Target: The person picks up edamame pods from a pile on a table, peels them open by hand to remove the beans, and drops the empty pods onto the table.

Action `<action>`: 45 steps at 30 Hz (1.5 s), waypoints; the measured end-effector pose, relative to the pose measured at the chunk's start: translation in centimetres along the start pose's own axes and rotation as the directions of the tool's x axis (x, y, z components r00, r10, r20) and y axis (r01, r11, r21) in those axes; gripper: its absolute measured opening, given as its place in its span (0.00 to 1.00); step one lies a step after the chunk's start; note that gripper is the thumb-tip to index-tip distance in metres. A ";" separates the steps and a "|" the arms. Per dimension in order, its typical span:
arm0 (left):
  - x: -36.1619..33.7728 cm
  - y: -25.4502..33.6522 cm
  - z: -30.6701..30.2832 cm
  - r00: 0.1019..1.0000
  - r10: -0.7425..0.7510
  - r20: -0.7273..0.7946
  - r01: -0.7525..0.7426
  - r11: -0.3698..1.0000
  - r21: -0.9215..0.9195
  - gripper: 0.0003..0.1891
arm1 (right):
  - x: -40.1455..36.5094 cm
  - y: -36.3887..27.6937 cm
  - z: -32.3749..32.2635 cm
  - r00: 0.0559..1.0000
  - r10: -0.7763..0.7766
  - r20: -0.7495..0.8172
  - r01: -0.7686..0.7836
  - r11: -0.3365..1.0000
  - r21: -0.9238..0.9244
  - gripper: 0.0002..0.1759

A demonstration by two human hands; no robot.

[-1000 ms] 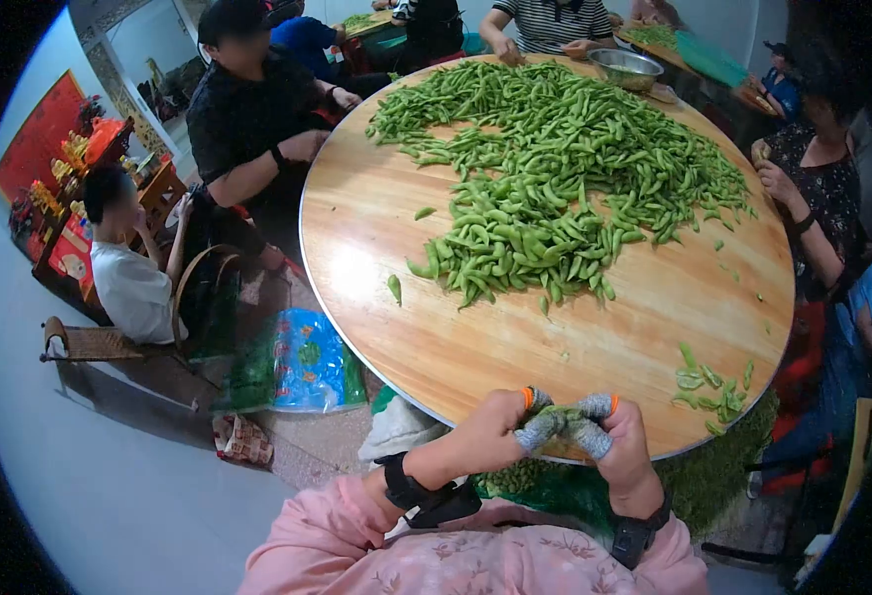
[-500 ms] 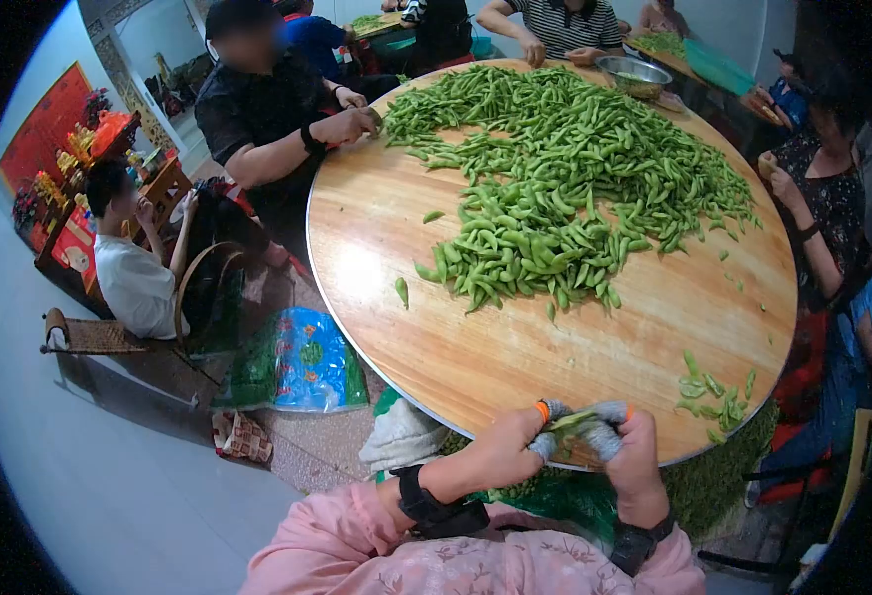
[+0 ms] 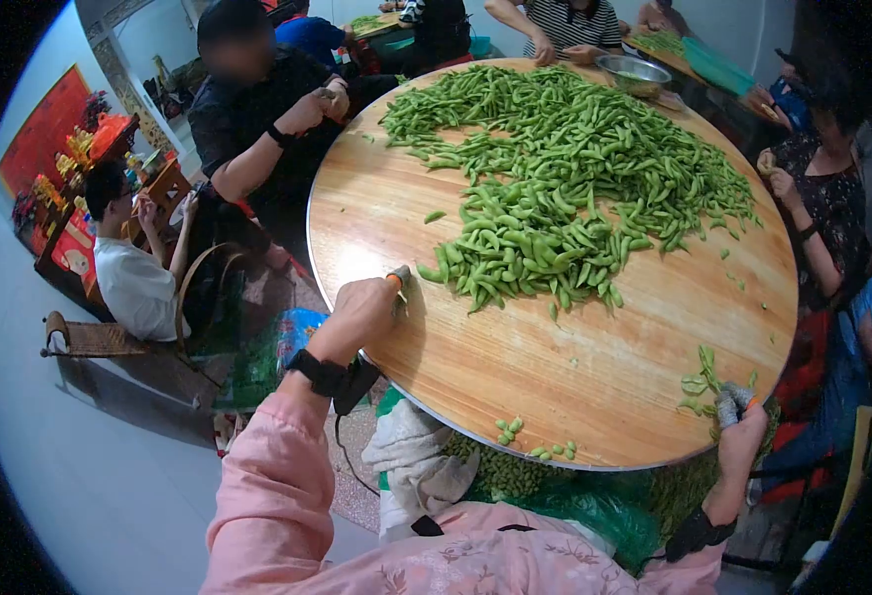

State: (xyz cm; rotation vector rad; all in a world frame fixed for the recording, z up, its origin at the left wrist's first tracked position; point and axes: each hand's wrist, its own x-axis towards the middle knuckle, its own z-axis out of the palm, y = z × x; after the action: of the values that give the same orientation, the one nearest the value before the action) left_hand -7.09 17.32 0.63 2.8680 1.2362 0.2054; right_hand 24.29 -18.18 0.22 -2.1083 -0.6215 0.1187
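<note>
My left hand (image 3: 364, 312) reaches to the left part of the round wooden table (image 3: 456, 367). Its taped fingertips pinch an edamame pod (image 3: 402, 299), largely hidden by the fingers. At the lower right, my right hand (image 3: 741, 424) has its grey-taped fingers together on an edamame husk (image 3: 710, 369), beside several other flattened pods. A large heap of green edamame pods (image 3: 545, 238) covers the table's middle and far side. Several shelled beans (image 3: 555, 451) lie at the near edge, between my hands.
People sit around the table, one in black (image 3: 257, 109) at the left, another in a dark patterned top (image 3: 832, 208) at the right. A metal bowl (image 3: 634, 75) stands at the far edge. Below the near edge are a white cloth (image 3: 421, 451) and green plastic (image 3: 594, 501).
My hands were together over a split pod at the near edge. Now they are apart, the left forward at a loose pod, the right at the husks. Shelled beans show at the edge.
</note>
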 end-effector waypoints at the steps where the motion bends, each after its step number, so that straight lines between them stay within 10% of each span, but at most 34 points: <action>1: 0.3 -0.4 0.5 1.000 0.020 0.023 -0.021 0.999 0.043 0.08 | -0.2 0.3 0.3 0.999 -0.024 0.030 0.022 0.998 0.066 0.11; 9: -1.6 4.4 0.7 0.997 0.026 0.074 -0.012 0.981 -0.194 0.06 | -4.4 -6.0 6.9 0.875 -0.156 0.459 -0.047 0.915 0.401 0.12; 14: -5.7 11.6 0.8 0.923 0.292 0.252 0.072 0.512 -0.856 0.07 | -5.6 -8.2 10.2 0.753 -0.176 0.634 -0.306 0.760 0.574 0.14; 18: -6.5 14.5 0.1 0.868 0.421 0.263 0.077 0.409 -0.909 0.06 | -5.4 -8.6 10.0 0.568 -0.150 0.809 -0.476 0.742 0.472 0.09; 25: -7.2 15.8 2.1 0.880 0.405 0.249 0.277 -0.011 -0.961 0.07 | -5.9 -8.6 10.1 0.668 -0.143 0.730 -0.535 0.589 0.606 0.06; 45: -7.5 15.5 -1.0 0.885 0.419 0.204 0.089 0.278 -0.957 0.07 | -6.1 -8.4 9.0 0.589 -0.257 0.766 -0.474 0.657 0.586 0.05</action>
State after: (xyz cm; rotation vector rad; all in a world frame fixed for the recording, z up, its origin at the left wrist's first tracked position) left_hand -1.10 1.14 1.68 1.7409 0.3810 0.2022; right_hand 12.89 -10.41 0.78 -1.1333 -0.7544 1.2897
